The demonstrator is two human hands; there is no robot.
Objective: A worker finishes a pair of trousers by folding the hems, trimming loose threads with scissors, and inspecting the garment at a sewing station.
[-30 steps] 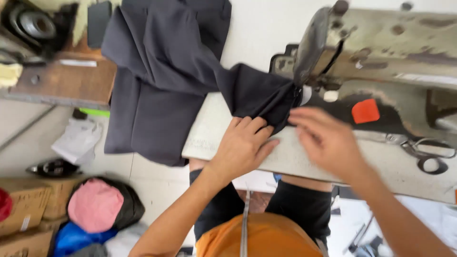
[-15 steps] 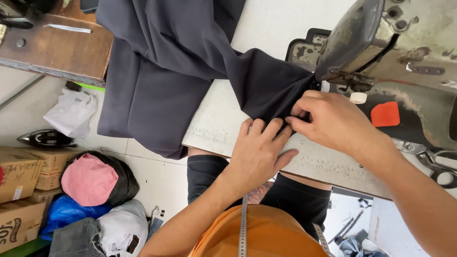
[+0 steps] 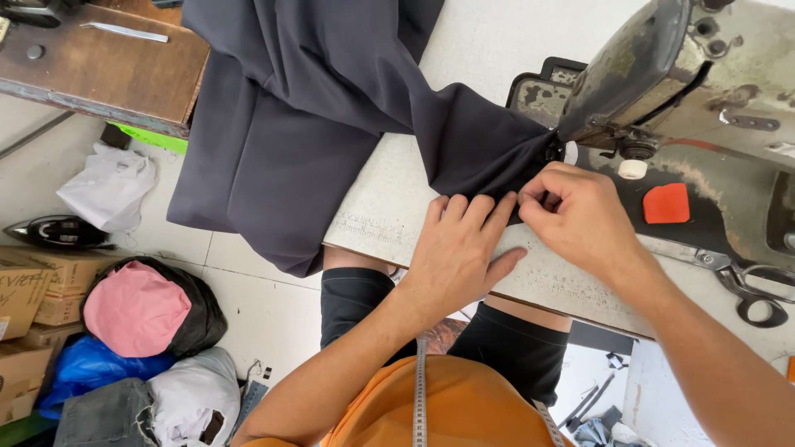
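A: Fabric (image 3: 331,124), dark grey, lay across the white worktop (image 3: 489,50) in front of you, with one fold hanging off the near edge toward the floor. Where did the narrow end of it run?

B: It ran right under the head of the old sewing machine (image 3: 662,74), gathered to a point at the needle area. Your left hand (image 3: 455,248) was pressed flat on the worktop, fingers stretched out together, their tips resting on the edge of the cloth. It gripped nothing.

A: And your right hand (image 3: 580,215)?

B: It was curled, thumb and forefinger pinched together on the hem of the fabric just beside the left fingertips. The two hands were touching there.

A: What else sat near you?

B: A red-orange patch (image 3: 667,203) showed on the machine bed, and a small white bobbin (image 3: 633,169) stood just beyond it. Scissors (image 3: 758,290) lay on the worktop to your right. A tape measure (image 3: 420,389) hung down your orange shirt. Off to the left stood a brown wooden table (image 3: 99,66). On the floor below it were a black iron (image 3: 54,232), a white bag (image 3: 108,186), cardboard boxes (image 3: 33,290) and a pink bundle (image 3: 137,308) in a black bag.
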